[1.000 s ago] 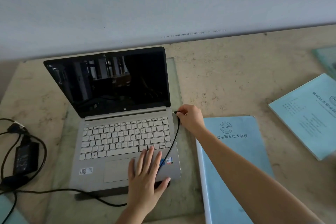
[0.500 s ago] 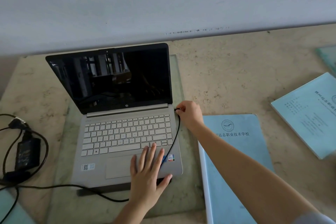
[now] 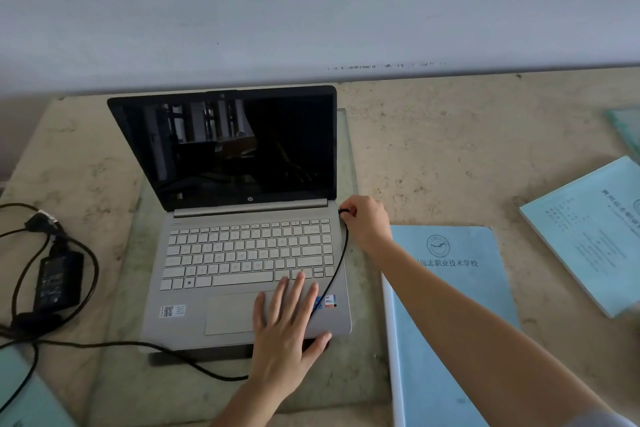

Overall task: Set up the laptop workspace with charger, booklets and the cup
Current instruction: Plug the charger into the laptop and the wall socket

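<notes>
An open silver laptop (image 3: 242, 253) with a dark screen sits on a glass slab. My left hand (image 3: 287, 326) lies flat, fingers spread, on the palm rest by the touchpad. My right hand (image 3: 365, 220) pinches the black charger plug (image 3: 343, 211) against the laptop's right edge near the hinge. The charger cable (image 3: 337, 263) runs from the plug over the laptop's right side, under my left hand, and around the front to the black charger brick (image 3: 59, 279) at the left. A blue booklet (image 3: 460, 295) lies right of the laptop, under my right forearm. No cup is in view.
A second blue booklet (image 3: 588, 232) lies at the far right, and a corner of another (image 3: 24, 395) shows at the bottom left. The glass slab (image 3: 128, 288) rests on a beige stone table (image 3: 450, 149) against a pale wall. Loose cable loops surround the brick.
My right hand has brought the plug from just off the laptop's right edge up against it. My left hand stays flat on the palm rest.
</notes>
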`<state>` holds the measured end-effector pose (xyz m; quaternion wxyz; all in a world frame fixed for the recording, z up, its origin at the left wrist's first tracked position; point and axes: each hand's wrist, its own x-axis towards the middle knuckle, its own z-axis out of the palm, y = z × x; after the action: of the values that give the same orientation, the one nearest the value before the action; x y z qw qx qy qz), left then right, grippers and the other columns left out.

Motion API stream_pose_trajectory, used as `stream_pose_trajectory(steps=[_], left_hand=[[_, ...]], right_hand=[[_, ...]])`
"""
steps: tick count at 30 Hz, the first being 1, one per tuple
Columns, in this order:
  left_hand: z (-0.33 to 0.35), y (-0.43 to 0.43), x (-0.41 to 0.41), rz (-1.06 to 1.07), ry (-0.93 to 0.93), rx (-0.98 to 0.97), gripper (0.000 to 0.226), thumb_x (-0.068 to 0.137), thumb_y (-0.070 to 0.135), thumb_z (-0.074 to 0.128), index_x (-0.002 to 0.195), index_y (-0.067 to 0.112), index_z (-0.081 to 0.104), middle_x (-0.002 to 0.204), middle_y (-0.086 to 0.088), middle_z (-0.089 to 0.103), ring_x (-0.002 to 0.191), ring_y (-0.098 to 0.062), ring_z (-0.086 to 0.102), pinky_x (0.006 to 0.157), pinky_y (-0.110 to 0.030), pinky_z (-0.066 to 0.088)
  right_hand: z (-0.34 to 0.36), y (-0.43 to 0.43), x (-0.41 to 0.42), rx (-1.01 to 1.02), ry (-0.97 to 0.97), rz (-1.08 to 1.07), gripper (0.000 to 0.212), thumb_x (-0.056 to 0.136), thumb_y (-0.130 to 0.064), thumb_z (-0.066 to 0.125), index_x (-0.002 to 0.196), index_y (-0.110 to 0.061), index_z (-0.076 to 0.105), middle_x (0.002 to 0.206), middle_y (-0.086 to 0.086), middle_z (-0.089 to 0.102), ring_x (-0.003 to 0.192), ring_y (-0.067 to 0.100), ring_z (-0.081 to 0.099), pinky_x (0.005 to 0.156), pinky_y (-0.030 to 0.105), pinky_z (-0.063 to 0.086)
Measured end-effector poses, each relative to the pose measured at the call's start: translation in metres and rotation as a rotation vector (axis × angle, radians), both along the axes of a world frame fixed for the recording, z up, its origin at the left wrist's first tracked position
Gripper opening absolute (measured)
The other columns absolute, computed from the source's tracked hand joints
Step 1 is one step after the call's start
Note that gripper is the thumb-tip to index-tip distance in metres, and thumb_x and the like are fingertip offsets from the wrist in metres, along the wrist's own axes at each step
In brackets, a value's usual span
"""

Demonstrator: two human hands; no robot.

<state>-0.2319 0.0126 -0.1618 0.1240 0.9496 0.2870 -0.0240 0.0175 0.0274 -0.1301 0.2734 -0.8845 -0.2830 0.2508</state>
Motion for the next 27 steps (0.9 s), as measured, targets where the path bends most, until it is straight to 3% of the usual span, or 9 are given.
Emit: stream_pose_trajectory(steps=[5,10,12,14,16,18,20,23,27], left_hand=[[0.003,0.000,0.000,0.005,0.003,-0.021,0.074,0.081,0.062,0.046,0.144,0.025,0.035,0.155,-0.001,0.028,0.142,-0.022,0.023,0.109,-0.052,0.019],[0.010,-0.002,0.000,0.006,-0.004,-0.073,0.073,0.081,0.061,0.046,0.143,0.025,0.037,0.154,-0.002,0.028,0.142,-0.022,0.021,0.110,-0.051,0.018],[0.013,-0.001,-0.003,0.002,-0.007,-0.130,0.073,0.083,0.060,0.043,0.146,0.028,0.030,0.158,0.000,0.015,0.146,-0.022,0.013,0.116,-0.052,0.011],[0.015,0.002,-0.011,0.005,-0.044,-0.179,0.073,0.085,0.061,0.035,0.149,0.034,0.011,0.158,0.009,-0.012,0.147,-0.014,-0.007,0.120,-0.044,0.002],[0.018,0.006,-0.028,0.046,-0.075,-0.205,0.073,0.084,0.062,0.029,0.147,0.040,-0.001,0.154,0.018,-0.023,0.143,-0.003,-0.018,0.121,-0.037,-0.001],[0.027,0.014,-0.051,0.137,-0.099,-0.204,0.072,0.083,0.061,0.030,0.147,0.041,0.003,0.153,0.022,-0.017,0.143,0.002,-0.010,0.120,-0.032,-0.001],[0.039,0.025,-0.078,0.267,-0.113,-0.177,0.071,0.083,0.059,0.033,0.147,0.039,0.009,0.153,0.023,-0.007,0.143,0.003,0.004,0.118,-0.031,-0.001],[0.057,0.042,-0.126,0.465,-0.162,-0.139,0.067,0.085,0.052,0.042,0.147,0.034,0.020,0.154,0.019,0.014,0.141,-0.001,0.021,0.117,-0.033,0.013],[0.076,0.062,-0.194,0.707,-0.189,-0.115,0.065,0.087,0.049,0.045,0.146,0.035,0.022,0.152,0.016,0.026,0.139,-0.005,0.027,0.116,-0.031,0.021]], right_hand=[[0.002,-0.003,-0.004,-0.032,0.000,0.071,0.024,0.089,-0.008,0.052,0.108,-0.015,0.066,0.100,0.010,0.067,0.086,0.029,0.064,0.076,0.040,0.057],[0.009,-0.011,-0.015,-0.067,0.012,0.123,0.040,0.090,-0.009,0.050,0.129,-0.017,0.054,0.121,0.013,0.053,0.096,0.030,0.061,0.076,0.034,0.055],[0.013,-0.016,-0.024,-0.035,-0.012,0.093,0.044,0.089,-0.007,0.051,0.131,-0.021,0.052,0.125,0.011,0.047,0.089,0.024,0.060,0.066,0.025,0.050],[0.017,-0.019,-0.035,0.024,-0.057,0.085,0.045,0.089,-0.005,0.053,0.130,-0.023,0.052,0.127,0.009,0.046,0.083,0.018,0.058,0.058,0.017,0.041],[0.022,-0.014,-0.050,0.071,-0.054,0.130,0.044,0.088,-0.006,0.055,0.128,-0.024,0.054,0.125,0.006,0.049,0.082,0.016,0.059,0.061,0.019,0.044],[0.025,-0.003,-0.069,0.115,-0.022,0.201,0.041,0.087,-0.007,0.057,0.124,-0.025,0.057,0.123,0.004,0.052,0.083,0.015,0.060,0.067,0.024,0.046],[0.027,0.014,-0.091,0.160,0.000,0.288,0.039,0.087,-0.006,0.057,0.121,-0.026,0.059,0.119,0.001,0.055,0.084,0.012,0.059,0.064,0.020,0.045],[0.031,0.041,-0.137,0.202,0.007,0.432,0.036,0.087,-0.006,0.057,0.117,-0.027,0.060,0.111,-0.003,0.058,0.078,0.004,0.058,0.059,0.013,0.043],[0.040,0.074,-0.206,0.206,0.049,0.580,0.037,0.087,-0.009,0.057,0.118,-0.029,0.060,0.109,-0.008,0.058,0.082,0.004,0.059,0.064,0.017,0.047]])
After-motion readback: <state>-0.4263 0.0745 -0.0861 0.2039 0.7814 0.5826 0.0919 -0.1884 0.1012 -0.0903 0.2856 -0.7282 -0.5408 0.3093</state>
